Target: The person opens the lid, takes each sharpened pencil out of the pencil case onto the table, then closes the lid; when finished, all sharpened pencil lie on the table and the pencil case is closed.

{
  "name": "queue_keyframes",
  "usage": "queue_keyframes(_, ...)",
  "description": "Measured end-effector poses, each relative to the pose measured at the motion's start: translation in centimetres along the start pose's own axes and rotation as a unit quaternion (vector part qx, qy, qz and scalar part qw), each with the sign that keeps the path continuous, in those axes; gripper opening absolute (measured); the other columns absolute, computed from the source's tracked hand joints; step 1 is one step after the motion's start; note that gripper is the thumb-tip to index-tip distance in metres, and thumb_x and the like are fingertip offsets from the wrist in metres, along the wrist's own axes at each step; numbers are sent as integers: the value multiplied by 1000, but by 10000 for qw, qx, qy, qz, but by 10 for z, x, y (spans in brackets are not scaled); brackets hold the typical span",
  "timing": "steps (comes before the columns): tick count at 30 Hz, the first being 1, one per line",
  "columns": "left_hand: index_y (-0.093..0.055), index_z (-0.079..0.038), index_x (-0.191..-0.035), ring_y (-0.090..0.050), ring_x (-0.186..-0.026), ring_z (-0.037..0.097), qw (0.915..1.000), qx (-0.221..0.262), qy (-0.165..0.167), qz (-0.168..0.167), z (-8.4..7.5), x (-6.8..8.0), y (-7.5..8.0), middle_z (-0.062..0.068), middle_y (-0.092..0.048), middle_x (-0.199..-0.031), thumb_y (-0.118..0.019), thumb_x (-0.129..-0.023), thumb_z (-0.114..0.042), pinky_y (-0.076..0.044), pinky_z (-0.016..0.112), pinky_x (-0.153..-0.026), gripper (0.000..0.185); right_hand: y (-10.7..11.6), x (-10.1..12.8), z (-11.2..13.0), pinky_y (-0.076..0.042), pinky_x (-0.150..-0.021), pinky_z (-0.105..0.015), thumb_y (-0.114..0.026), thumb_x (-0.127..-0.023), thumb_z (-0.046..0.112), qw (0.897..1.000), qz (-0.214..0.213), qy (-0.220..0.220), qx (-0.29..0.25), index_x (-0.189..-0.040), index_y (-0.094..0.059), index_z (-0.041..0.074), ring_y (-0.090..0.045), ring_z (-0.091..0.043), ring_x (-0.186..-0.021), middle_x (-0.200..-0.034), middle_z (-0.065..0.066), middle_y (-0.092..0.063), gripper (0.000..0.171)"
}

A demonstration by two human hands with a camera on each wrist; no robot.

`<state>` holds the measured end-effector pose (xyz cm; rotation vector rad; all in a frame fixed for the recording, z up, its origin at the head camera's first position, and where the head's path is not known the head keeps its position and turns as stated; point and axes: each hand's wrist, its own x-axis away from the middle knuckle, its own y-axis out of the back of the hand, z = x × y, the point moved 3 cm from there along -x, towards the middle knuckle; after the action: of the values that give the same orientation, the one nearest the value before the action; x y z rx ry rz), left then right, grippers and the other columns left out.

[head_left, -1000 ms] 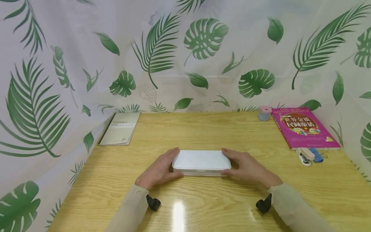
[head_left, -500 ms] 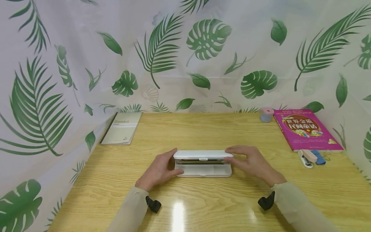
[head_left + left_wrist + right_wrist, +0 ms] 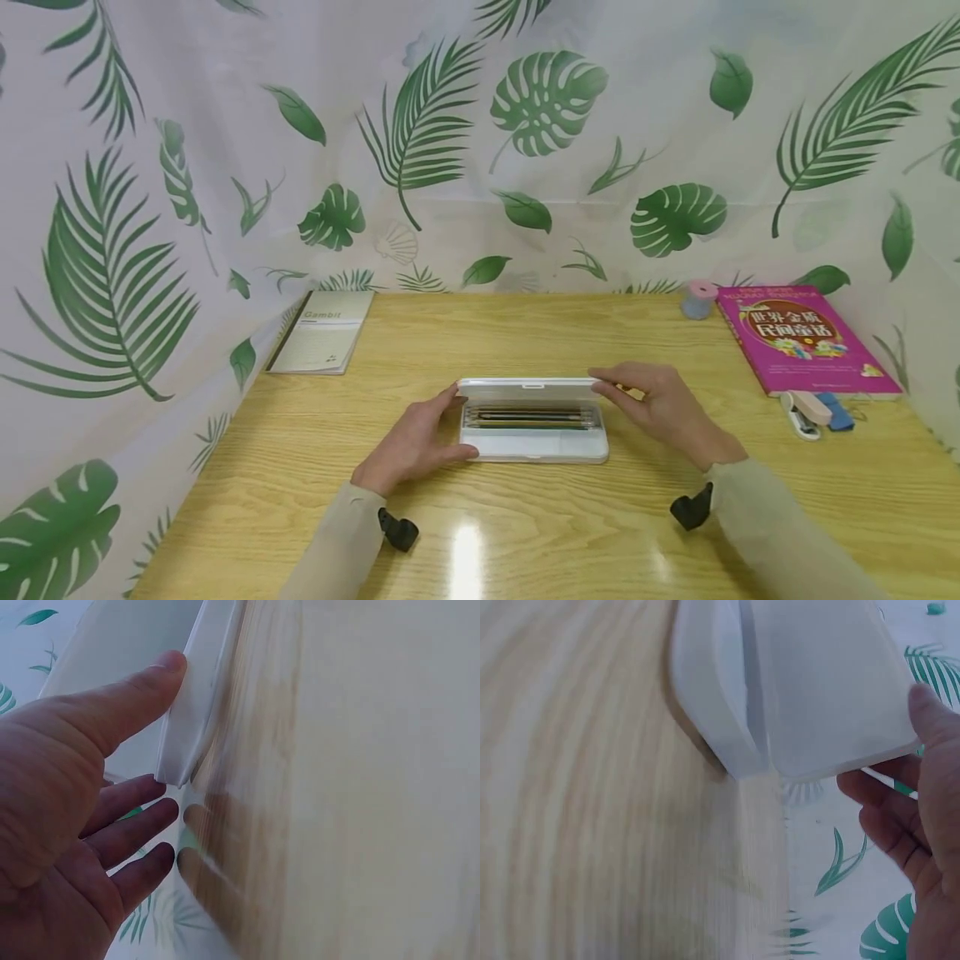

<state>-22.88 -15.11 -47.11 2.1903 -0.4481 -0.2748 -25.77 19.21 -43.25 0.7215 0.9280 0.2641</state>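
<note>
Head view: white pencil case (image 3: pixel 534 442) lying mid-table (image 3: pixel 525 333), bare wood showing all round; notebook (image 3: pixel 322 332) and pink book (image 3: pixel 806 337) sitting well apart at far corners. Left hand (image 3: pixel 411 444) bracing base, fingers relaxed. Right hand (image 3: pixel 660 404) lifting lid (image 3: pixel 528 387).

Left wrist view: thumb (image 3: pixel 127 701) pressing case edge.

Right wrist view: fingers (image 3: pixel 889 799) curling under lid.

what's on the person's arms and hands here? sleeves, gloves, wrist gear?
Bare hands, no gloves or rings visible. The left hand and right hand both emerge from long pale beige sleeves. A small black device sits under each wrist: left, right. No cables visible.
</note>
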Motion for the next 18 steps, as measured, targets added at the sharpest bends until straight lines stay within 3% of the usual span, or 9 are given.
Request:
queue_keyframes(4,-19,-14,-160,-37,-142,20,9999,67,64,74,0,-1,-1,-2,-49,-150,-81,-82,-42,-30,42,-117,104,4,-1,-7,-52,-72,-10,-72,-85,-9,9999,-150,-45,11,-120,-74,9,-70,-10,-84,-106,-1,-75,39)
queue_keyframes(8,-19,-14,-160,-36,-143,20,9999,80,37,89,-3,-3,-2,-3,-49,-150,-82,-82,-41,-29,43,-117,104,5,2,-15,-53,-79,-12,-69,-82,-17,9990,-426,-56,-112,-121,-72,5,-72,-15,-89,-106,-6,-75,45)
queue_keyframes(12,-19,-15,-160,-37,-142,21,10000,22,-42,63,-5,-4,-2,-3,-48,-150,-82,-83,-40,-30,43,-117,103,0,3,-23,-53,-75,-11,-69,-78,-23,9963,-772,-98,-370,-119,-72,-1,-72,-17,-81,-97,-10,-75,46)
queue_keyframes(18,-25,-16,-159,-40,-140,21,9998,-172,-17,-6,-6,-1,-3,0,-50,-149,-83,-81,-42,-32,42,-116,101,-13,0,-33,-56,-71,-17,-71,-78,-22,9913,-1114,-242,-658,-115,-71,-7,-72,-27,-79,-97,-16,-74,40)
